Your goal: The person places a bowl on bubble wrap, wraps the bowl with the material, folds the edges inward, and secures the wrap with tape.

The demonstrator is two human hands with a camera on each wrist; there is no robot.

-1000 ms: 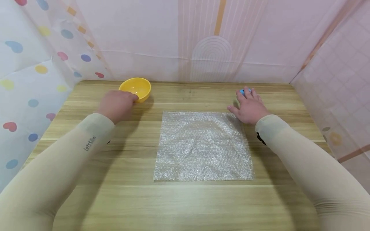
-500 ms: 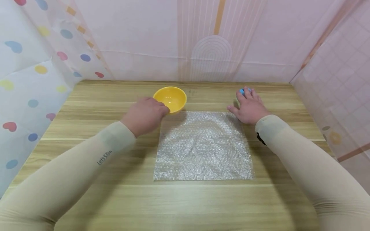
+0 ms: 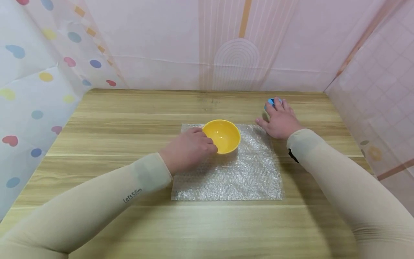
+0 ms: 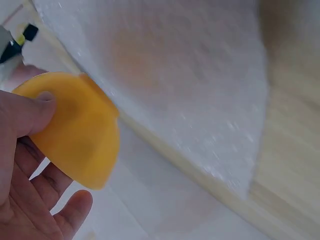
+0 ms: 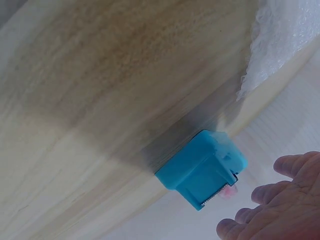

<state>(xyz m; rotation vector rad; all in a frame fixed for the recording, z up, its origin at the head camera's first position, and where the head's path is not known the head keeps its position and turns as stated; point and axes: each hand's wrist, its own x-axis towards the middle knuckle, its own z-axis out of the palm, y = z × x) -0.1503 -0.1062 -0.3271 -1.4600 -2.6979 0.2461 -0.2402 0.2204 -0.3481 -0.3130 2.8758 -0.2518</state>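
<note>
My left hand (image 3: 189, 149) pinches the left rim of a yellow bowl (image 3: 224, 136), which faces up over the far part of a bubble wrap sheet (image 3: 245, 181). In the left wrist view the thumb presses the outside of the bowl (image 4: 80, 130), seen from its side with the bubble wrap (image 4: 195, 85) beyond. My right hand (image 3: 280, 122) is spread with loose fingers above a small blue tape dispenser (image 3: 268, 105) at the back right. The right wrist view shows that dispenser (image 5: 200, 167), its serrated cutting edge facing the hand, with a gap between it and the fingertips.
The bubble wrap lies flat in the middle of a wood-grain table (image 3: 226, 230). A patterned sheet covers the wall (image 3: 155, 43) along the back edge, and more patterned sheeting stands at the left and right sides.
My left hand has carried the yellow bowl from the back left of the table rightward and nearer, until it is over the bubble wrap. The right hand has hardly moved.
</note>
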